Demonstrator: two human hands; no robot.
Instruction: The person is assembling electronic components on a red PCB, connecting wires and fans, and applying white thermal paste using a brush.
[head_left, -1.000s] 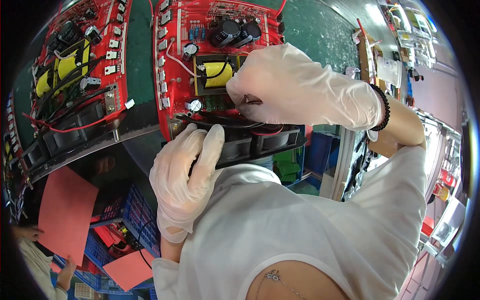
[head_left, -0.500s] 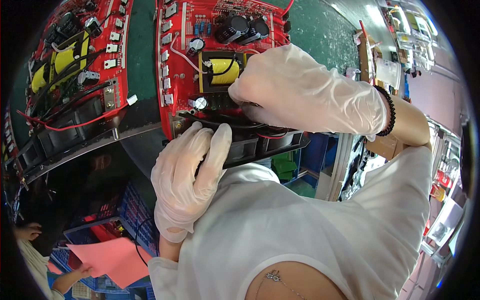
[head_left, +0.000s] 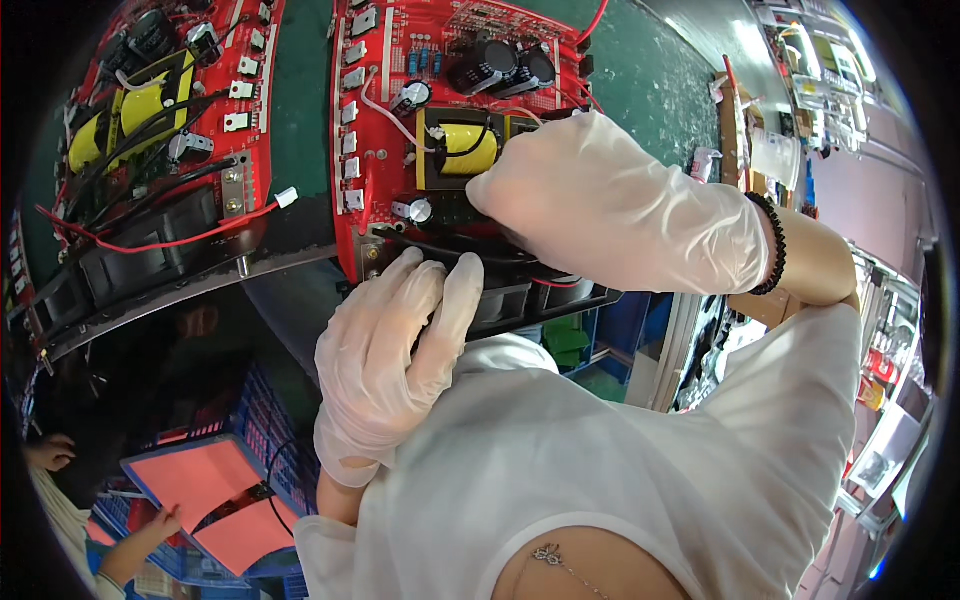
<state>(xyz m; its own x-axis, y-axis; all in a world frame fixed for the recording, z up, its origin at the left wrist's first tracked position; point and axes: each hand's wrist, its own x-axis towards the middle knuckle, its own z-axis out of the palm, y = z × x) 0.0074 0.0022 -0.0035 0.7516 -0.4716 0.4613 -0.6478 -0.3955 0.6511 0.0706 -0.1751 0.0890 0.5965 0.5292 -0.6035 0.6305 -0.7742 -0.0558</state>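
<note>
A second red circuit board (head_left: 256,160) sits up and left of the left hand (head_left: 385,360). That gloved hand is half open, fingers bent, by the black fans (head_left: 503,305). The main red circuit board (head_left: 385,178) lies just past both hands. Its yellow transformer (head_left: 474,148) is beside the right hand (head_left: 570,190), which is curled; I cannot tell what it holds.

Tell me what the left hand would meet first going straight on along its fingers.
The left hand would most likely meet the black cables just ahead, though depth is hard to judge.
</note>
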